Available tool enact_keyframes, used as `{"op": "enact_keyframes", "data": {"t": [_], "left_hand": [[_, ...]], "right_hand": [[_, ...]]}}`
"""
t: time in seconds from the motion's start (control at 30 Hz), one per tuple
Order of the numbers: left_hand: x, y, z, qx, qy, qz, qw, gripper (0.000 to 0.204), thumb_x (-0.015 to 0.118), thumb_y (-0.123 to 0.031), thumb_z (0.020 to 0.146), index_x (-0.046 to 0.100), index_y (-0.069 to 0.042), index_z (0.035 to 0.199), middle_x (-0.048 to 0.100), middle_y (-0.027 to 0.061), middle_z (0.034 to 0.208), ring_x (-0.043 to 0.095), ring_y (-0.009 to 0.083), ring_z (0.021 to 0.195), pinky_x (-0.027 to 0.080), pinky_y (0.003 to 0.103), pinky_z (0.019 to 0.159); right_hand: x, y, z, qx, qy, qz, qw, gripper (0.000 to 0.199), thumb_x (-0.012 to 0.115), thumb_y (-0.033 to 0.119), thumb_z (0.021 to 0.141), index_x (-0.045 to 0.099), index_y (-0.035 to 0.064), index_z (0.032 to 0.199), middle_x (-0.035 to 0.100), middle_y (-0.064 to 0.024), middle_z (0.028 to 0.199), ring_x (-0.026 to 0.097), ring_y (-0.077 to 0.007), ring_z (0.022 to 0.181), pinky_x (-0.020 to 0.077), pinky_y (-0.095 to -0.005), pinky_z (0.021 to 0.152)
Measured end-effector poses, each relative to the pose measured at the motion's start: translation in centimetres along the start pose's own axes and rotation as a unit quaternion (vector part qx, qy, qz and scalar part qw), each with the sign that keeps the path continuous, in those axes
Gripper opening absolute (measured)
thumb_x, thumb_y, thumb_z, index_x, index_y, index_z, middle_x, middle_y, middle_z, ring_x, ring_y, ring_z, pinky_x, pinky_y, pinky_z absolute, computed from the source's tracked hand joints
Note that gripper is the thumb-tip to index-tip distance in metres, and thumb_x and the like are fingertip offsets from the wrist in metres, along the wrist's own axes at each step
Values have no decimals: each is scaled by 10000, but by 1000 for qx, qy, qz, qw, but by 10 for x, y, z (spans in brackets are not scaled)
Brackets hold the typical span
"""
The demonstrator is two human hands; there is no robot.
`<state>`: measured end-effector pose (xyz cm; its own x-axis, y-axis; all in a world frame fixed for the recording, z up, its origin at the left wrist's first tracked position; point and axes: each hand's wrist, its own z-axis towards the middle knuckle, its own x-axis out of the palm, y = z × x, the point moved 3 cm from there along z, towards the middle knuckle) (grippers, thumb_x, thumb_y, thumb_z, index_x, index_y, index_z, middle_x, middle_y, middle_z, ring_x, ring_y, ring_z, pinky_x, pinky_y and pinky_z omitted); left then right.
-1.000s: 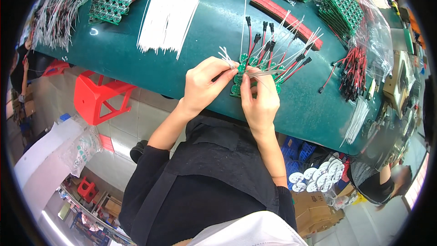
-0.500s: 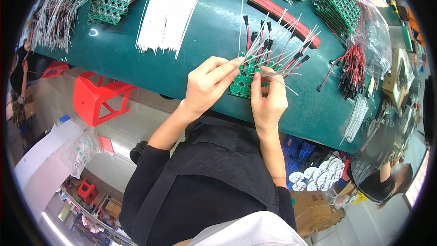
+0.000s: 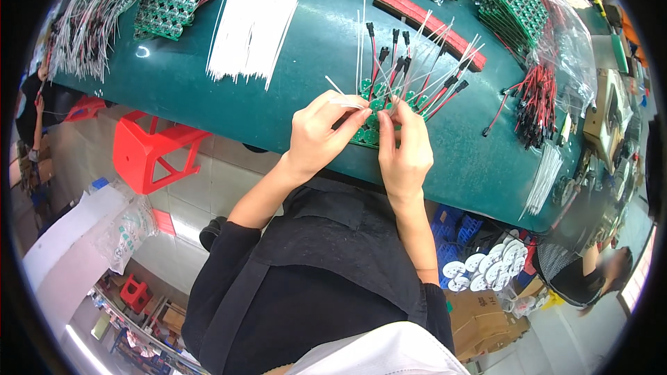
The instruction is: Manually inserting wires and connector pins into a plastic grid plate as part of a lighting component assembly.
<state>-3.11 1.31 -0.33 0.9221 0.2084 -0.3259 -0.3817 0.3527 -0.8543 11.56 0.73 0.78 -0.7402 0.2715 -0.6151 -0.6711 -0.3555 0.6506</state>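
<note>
A green circuit board panel of round sections (image 3: 367, 137) lies on the table under my fingers. Red and black leads with black connectors (image 3: 399, 64) and thin pale wires (image 3: 445, 87) stand up from it, fanned toward the far side. My left hand (image 3: 321, 130) is closed in a pinch on thin white wires, whose ends stick out past its fingers. Beside it, my right hand (image 3: 406, 149) pinches at the board's middle, seemingly on a white wire; its fingertips partly hide the contact. Both hands cover part of the panel.
A red bar (image 3: 431, 28) lies behind the panel. White wires (image 3: 253, 31) are spread at left; stacked green boards (image 3: 514, 10) and red-black leads (image 3: 535, 104) lie at right. A red stool (image 3: 156, 153) stands at the table's near edge. Another person (image 3: 587, 274) is at far right.
The white wires that stuck out rightward from my right hand are gone from there; wire ends now show at my left hand. Both hands have come closer together over the panel.
</note>
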Motion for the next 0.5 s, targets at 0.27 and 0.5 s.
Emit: {"op": "enact_keyframes", "data": {"t": [0.27, 0.5], "left_hand": [[-1, -2, 3, 18, 11, 19, 1000, 164, 771, -7, 779, 674, -45, 906, 687, 80, 832, 674, 205, 674, 534, 289, 559], [-1, -1, 1, -34, 28, -5, 999, 121, 748, 39, 808, 698, 19, 917, 707, 108, 878, 687, 155, 754, 559, 260, 663]], "right_hand": [[-16, -12, -5, 118, -20, 184, 976, 95, 678, -15, 882, 674, -38, 974, 676, -128, 963, 669, -200, 778, 588, -261, 582], [-22, -25, -11, 177, -32, 210, 961, 147, 628, 18, 942, 616, -80, 1051, 666, -131, 984, 694, -168, 806, 603, -261, 615]]}}
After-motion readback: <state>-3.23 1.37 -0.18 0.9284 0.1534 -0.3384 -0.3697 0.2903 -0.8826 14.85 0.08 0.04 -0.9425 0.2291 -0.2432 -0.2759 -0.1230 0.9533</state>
